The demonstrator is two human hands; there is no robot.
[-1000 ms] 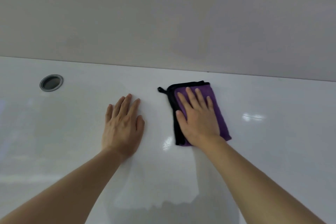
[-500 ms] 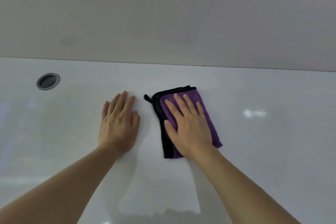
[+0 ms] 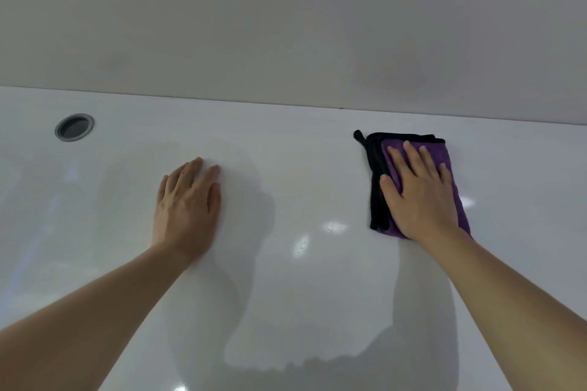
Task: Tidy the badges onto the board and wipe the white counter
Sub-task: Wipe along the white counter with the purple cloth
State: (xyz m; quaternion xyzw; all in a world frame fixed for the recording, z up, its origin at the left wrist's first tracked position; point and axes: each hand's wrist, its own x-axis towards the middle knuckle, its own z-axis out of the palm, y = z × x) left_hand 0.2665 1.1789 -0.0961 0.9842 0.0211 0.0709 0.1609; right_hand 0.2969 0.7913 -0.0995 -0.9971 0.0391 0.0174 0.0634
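**Wiping the counter: keep the cloth flat and work toward the back edge**

Your right hand (image 3: 419,197) lies spread, fingers straight, pressing the folded purple microfibre cloth with black trim (image 3: 378,187) onto the glossy white counter (image 3: 317,279). The cloth sits near the back edge, right of centre, just short of the grey wall (image 3: 286,25). Your left hand (image 3: 187,203) rests flat and relaxed on the bare counter, well apart from the cloth, bracing you. Neither badges nor board are in view.

Keep your palm centred so the folds do not bunch, and press evenly through the fingers. Overlap your passes, and run one along the seam where counter meets wall. The round grey metal grommet (image 3: 74,127) near the back left corner probably needs a pass around its rim. Shift the bracing hand off areas yet to be wiped.
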